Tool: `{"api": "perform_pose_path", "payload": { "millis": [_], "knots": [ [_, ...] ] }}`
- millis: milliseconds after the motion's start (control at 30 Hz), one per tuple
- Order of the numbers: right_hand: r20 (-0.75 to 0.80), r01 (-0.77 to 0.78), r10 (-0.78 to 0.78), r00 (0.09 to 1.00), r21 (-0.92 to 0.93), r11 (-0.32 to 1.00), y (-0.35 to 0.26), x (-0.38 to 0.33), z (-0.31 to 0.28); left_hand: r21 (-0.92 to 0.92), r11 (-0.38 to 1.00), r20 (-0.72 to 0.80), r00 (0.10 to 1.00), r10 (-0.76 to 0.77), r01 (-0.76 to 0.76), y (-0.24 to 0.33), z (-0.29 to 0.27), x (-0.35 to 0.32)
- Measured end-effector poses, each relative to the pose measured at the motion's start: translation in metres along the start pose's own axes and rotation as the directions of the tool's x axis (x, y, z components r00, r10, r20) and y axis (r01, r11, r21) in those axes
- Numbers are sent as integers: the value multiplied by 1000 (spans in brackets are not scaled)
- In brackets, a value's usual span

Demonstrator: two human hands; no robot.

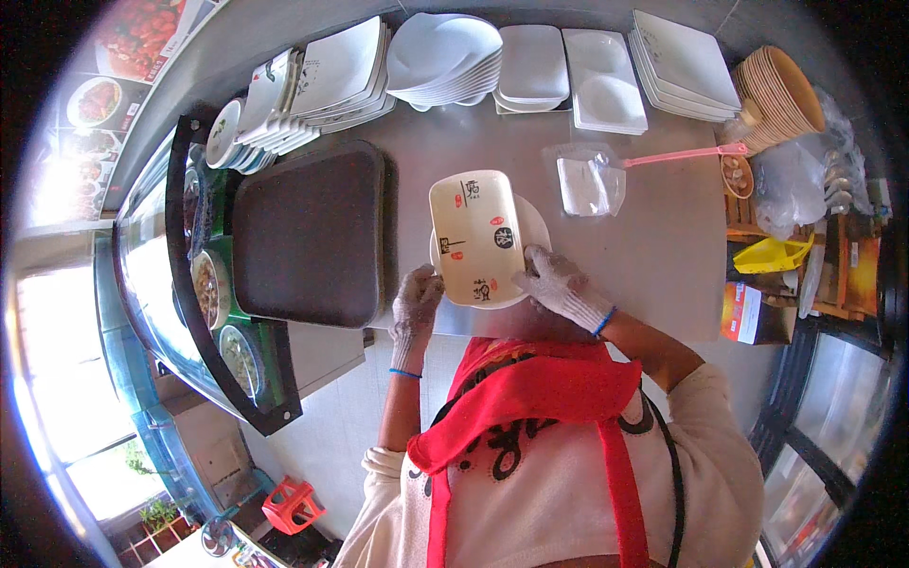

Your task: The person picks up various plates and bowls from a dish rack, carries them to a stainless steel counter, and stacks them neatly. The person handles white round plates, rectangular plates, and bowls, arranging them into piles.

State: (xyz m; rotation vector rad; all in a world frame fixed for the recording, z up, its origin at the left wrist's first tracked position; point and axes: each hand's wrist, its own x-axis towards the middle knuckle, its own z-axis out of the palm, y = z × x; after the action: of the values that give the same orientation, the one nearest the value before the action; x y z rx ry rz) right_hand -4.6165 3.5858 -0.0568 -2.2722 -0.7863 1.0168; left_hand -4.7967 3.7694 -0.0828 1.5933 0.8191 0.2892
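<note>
A cream rectangular plate [476, 260] with rounded corners and black and red printed marks lies in front of me. Under it the rim of a round white plate [537, 225] shows on the right. My left hand [415, 305], in a pale knitted glove with a blue cuff, grips the near left edge of the rectangular plate. On the opposite side my gloved right hand [561, 281] has its thumb over the near right edge, with its fingertips hidden. Whether the plates touch the table beneath them I cannot tell.
A dark tray [308, 237] lies on the steel table [663, 246] at left, beside a glass-fronted case [180, 284]. White plates [445, 57] stand stacked along the back. A pink-handled tool [677, 156] rests at right, near stacked brown bowls [781, 95].
</note>
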Motion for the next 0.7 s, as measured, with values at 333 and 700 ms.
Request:
{"api": "perform_pose_path", "payload": {
  "millis": [333,700],
  "knots": [
    [-132,101,-117,984,-122,987,6,2,14,130,991,37,999,-35,30,3,3,4],
    [-166,55,86,982,694,718,5,-6,-15,-396,904,136,984,-119,164,44,11,-10]
  ]
}}
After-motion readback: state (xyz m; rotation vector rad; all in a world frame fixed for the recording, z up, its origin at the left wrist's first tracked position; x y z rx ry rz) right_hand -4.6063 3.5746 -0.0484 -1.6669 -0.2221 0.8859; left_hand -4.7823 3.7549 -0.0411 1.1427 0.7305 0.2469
